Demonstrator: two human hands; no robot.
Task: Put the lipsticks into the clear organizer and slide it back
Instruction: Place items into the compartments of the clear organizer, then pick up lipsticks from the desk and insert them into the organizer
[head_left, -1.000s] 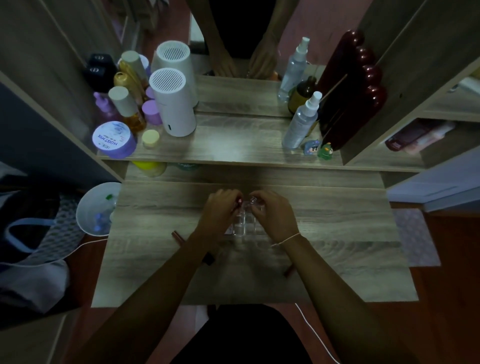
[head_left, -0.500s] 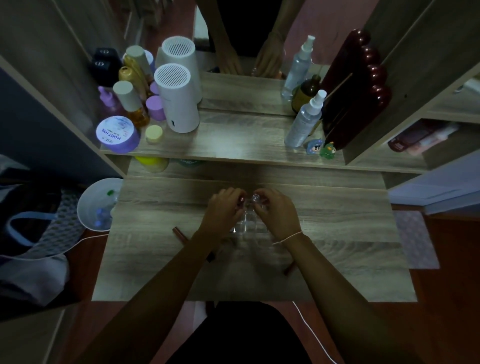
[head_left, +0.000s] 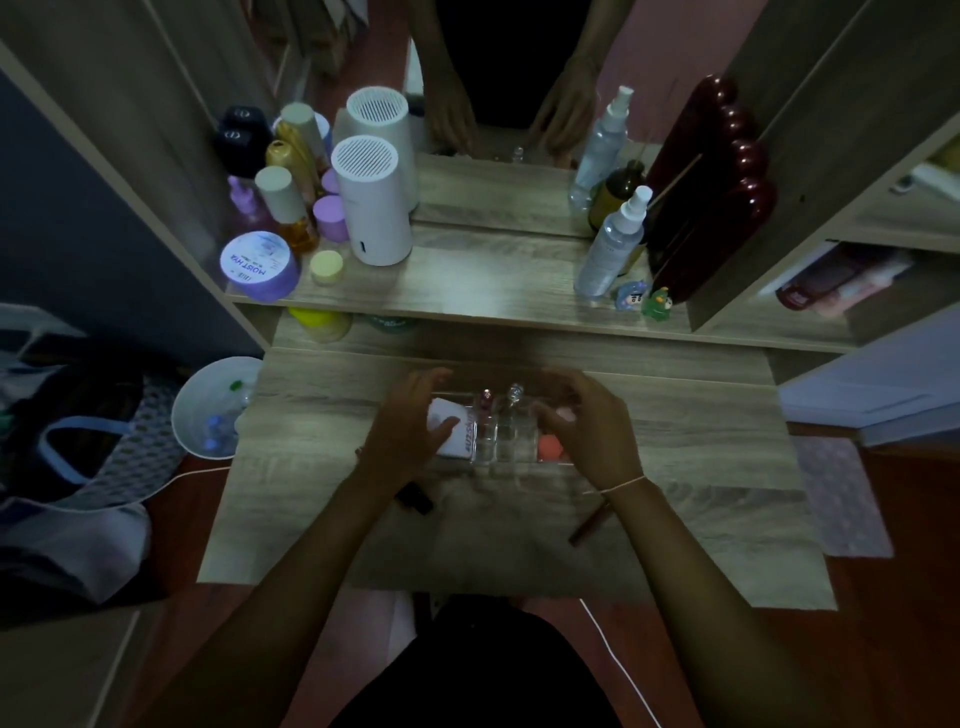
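- The clear organizer (head_left: 506, 436) stands on the table (head_left: 675, 509), mid-width, between both hands.
- Left hand (head_left: 410, 431) cups the organizer's left end, fingers curled round it.
- Right hand (head_left: 587, 426) cups its right end likewise.
- Two lipsticks (head_left: 487, 399) stand upright in the organizer's rear compartments.
- A dark lipstick (head_left: 414, 497) lies just nearer than the organizer, under the left wrist.

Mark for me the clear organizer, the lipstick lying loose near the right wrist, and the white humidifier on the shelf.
clear organizer (head_left: 511, 441), head view, front compartments.
loose lipstick (head_left: 589, 525), head view, middle of its tube.
white humidifier (head_left: 374, 208), head view, front of its body.
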